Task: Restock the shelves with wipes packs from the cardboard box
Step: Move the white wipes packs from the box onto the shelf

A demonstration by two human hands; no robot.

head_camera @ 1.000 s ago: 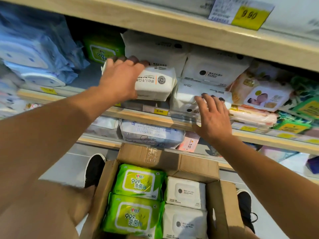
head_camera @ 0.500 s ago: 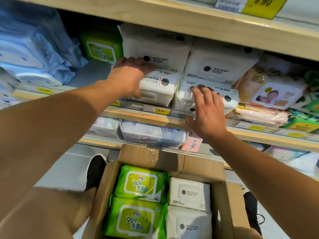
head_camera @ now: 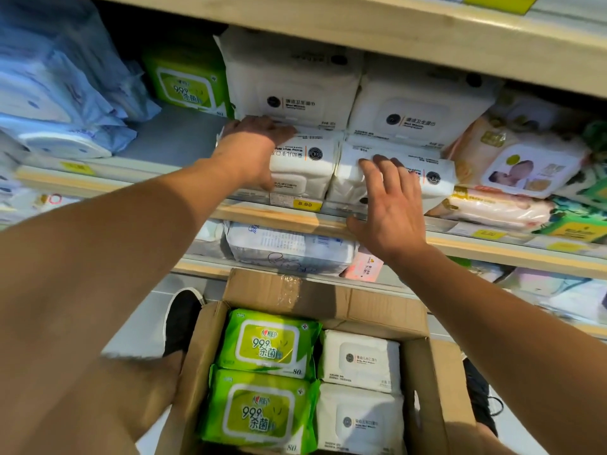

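My left hand (head_camera: 253,149) grips a white wipes pack (head_camera: 308,165) on the middle shelf (head_camera: 282,218), fingers over its top and thumb down its front. The pack stands at the shelf front, against a second white pack (head_camera: 430,175) to its right. My right hand (head_camera: 391,205) lies flat with straight fingers against that second pack. Below, the open cardboard box (head_camera: 295,290) holds two green wipes packs (head_camera: 269,346) on its left side and two white wipes packs (head_camera: 361,356) on its right.
Two larger white packs (head_camera: 289,87) stand behind the front row, with a green pack (head_camera: 187,83) to their left. Blue packs (head_camera: 49,93) fill the far left, and a baby-picture pack (head_camera: 525,165) lies to the right. The upper shelf board (head_camera: 361,24) hangs close overhead. A black shoe (head_camera: 184,320) is beside the box.
My left hand has pushed the white pack further in and down onto the shelf, against the neighbouring pack. My right hand has slid up onto that neighbour.
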